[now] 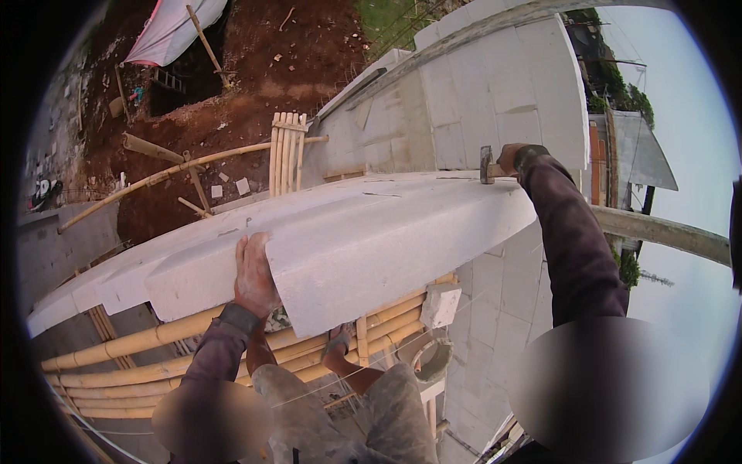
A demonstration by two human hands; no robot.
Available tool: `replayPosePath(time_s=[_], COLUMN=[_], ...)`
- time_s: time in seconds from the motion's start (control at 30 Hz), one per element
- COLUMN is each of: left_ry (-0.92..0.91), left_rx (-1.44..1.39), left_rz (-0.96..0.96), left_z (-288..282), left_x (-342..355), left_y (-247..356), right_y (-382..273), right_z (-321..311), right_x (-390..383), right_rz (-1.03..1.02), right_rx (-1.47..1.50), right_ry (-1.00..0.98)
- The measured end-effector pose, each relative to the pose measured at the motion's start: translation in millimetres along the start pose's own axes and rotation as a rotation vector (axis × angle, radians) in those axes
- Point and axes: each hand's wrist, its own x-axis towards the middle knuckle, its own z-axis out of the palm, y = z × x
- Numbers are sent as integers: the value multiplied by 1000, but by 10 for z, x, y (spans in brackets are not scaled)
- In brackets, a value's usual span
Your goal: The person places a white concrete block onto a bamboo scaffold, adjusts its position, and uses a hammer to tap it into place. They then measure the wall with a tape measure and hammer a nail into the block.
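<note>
A row of long white lightweight blocks [363, 263] runs along the top of the wall in front of me. My left hand [255, 278] rests against the side of a block at its end seam, fingers stretched upward toward the top edge. My right hand [510, 161] grips a hammer [486, 165] by its short handle, at the far right end of the row, with the head beside the block's top edge.
Below me are bamboo scaffold poles [139, 336], my sandalled foot [336, 348], a bucket [433, 357] and a loose block [441, 304]. Behind are a block wall [471, 85], a bamboo rack [286, 151], red dirt [263, 54] with a pit, and a concrete beam [665, 232].
</note>
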Motion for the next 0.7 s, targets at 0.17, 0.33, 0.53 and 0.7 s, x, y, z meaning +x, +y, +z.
replayPosePath(time_s=[0.17, 0.33, 0.53, 0.7], left_ry=[-27, -86, -178, -258], left_rx=[14, 103, 170, 179], left_rz=[-38, -55, 16, -153], left_z=[105, 314, 374, 381], left_x=[-90, -125, -193, -163], left_y=[-64, -149, -184, -224], right_y=[134, 512, 286, -427], right_z=[-112, 254, 1156, 1945], right_x=[-517, -1509, -2764, -3544], right_rz=[-55, 73, 127, 270], right_rx=[420, 1083, 1674, 1993], right_ry=[10, 495, 797, 688])
